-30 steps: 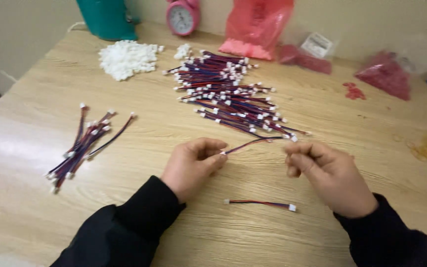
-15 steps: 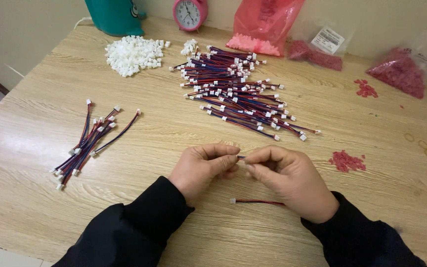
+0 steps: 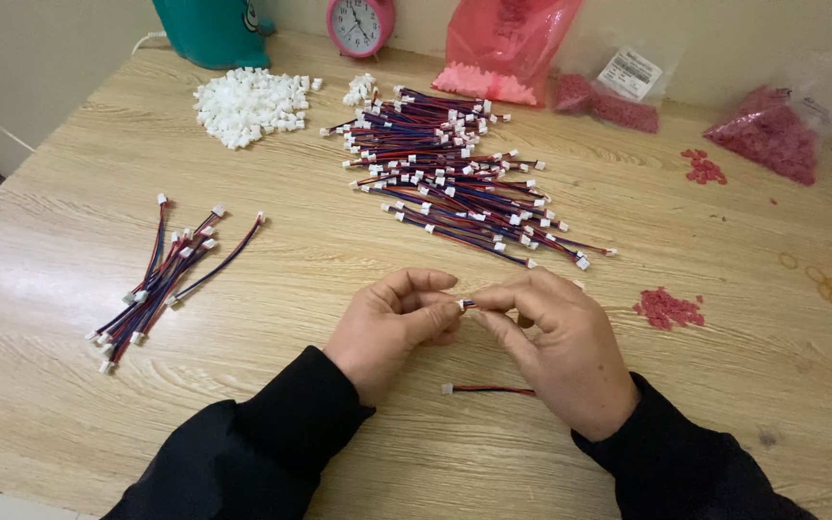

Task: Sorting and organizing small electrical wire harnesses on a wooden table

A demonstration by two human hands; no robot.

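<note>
My left hand (image 3: 395, 327) and my right hand (image 3: 559, 342) meet over the near middle of the wooden table (image 3: 320, 289). Both pinch one short red-and-blue wire with a white connector (image 3: 465, 304), whose end shows between the fingertips; the rest of it is hidden by the fingers. Another such wire (image 3: 485, 389) lies on the table just under my right hand.
A big heap of the same wires (image 3: 455, 178) lies beyond the hands, a small bundle (image 3: 161, 279) at the left. White connectors (image 3: 247, 104), a pink clock (image 3: 360, 24), a teal container (image 3: 209, 29), pink bags (image 3: 507, 43) and loose red bits (image 3: 668, 308) ring the far edge and right.
My right hand has slid left along the wire until both hands touch at its end. The view has shifted slightly.
</note>
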